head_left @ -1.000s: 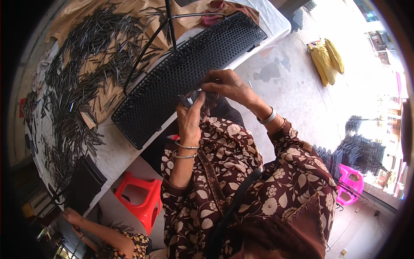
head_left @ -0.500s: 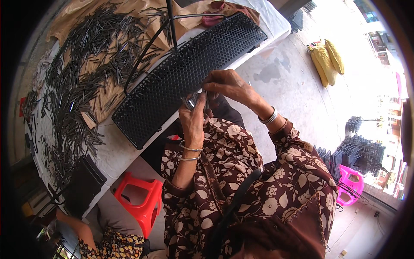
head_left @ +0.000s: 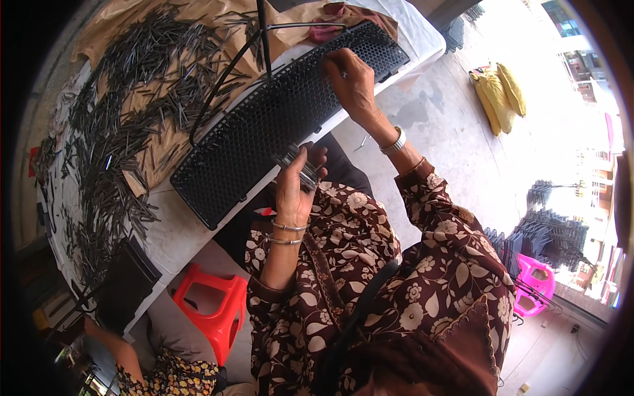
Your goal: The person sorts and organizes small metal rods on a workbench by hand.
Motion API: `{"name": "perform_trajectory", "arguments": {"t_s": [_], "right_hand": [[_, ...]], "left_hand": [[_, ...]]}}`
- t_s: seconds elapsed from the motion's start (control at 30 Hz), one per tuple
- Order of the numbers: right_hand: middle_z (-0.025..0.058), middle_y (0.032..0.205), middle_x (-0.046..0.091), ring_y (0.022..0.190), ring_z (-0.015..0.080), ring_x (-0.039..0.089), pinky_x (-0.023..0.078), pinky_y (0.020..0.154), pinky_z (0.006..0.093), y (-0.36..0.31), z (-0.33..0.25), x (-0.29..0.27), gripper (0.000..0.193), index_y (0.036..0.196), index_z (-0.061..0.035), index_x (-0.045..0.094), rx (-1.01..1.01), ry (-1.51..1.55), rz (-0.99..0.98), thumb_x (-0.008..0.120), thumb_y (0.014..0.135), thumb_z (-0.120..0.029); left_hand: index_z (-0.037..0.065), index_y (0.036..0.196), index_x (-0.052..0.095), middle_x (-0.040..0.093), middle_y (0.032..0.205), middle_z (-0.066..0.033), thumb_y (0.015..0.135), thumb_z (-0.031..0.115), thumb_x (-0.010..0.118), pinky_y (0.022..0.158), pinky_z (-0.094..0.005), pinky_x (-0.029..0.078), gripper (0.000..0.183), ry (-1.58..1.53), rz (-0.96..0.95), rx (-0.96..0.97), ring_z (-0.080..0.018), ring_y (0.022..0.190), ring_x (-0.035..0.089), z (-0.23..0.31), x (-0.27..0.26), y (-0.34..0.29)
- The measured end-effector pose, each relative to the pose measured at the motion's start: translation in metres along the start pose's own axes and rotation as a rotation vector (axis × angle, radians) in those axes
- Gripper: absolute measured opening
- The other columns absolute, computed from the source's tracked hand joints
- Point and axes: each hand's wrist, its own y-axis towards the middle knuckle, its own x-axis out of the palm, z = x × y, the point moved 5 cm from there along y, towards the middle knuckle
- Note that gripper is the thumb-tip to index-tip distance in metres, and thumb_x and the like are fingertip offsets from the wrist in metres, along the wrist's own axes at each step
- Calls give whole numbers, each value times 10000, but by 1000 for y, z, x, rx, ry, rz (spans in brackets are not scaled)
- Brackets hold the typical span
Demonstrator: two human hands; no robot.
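Observation:
My left hand (head_left: 297, 175) is closed round a bundle of short metal strips (head_left: 305, 173), just in front of the near edge of a long black perforated tray (head_left: 264, 122). The tray lies slantwise on the table, its surface full of small holes. Over the tray's right part, my right hand (head_left: 351, 80) is closed with the fingertips pinched down at the mesh. Whatever those fingertips hold is hidden behind them. Dark thin pieces stand along the tray's far edge.
Loose dark strips (head_left: 125, 125) lie heaped on brown paper across the table (head_left: 175, 244). A black rod frame (head_left: 228, 69) rises behind the tray. At lower left are a red stool (head_left: 214, 297) and another person's arm (head_left: 119, 343). Yellow sacks (head_left: 495, 96) stand on the floor at right.
My right hand has left the bundle and moved up and away onto the right part of the tray. My left hand has stayed nearly in place, and its bundle shows more fully.

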Motion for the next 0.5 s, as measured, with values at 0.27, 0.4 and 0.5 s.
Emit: {"name": "perform_trajectory", "arguments": {"t_s": [0.27, 0.4, 0.5], "right_hand": [[108, 794, 642, 685, 174, 666, 514, 630, 284, 3, 17, 12, 99, 963, 12, 616, -20, -80, -7, 629, 875, -31], [114, 803, 639, 688, 188, 666, 515, 628, 290, 5, 17, 12, 93, 964, 12, 612, -55, -97, -28, 621, 882, -31], [114, 807, 631, 698, 198, 662, 515, 626, 300, 8, 13, 10, 89, 963, 9, 605, -102, -87, -60, 618, 889, -38]], "left_hand": [[-25, 1219, 511, 607, 1078, -190, 1002, 184, 493, 983, -470, 511, 302, -168, -67, -44, -265, 1005, 625, -5, -3, 4], [-23, 1167, 522, 612, 1068, -195, 997, 175, 505, 972, -466, 519, 261, -171, -5, -26, -275, 1001, 629, -10, -8, 4], [-17, 1122, 521, 616, 1053, -195, 993, 171, 514, 961, -461, 528, 228, -136, -13, -6, -284, 992, 635, -8, -3, 1]]}}
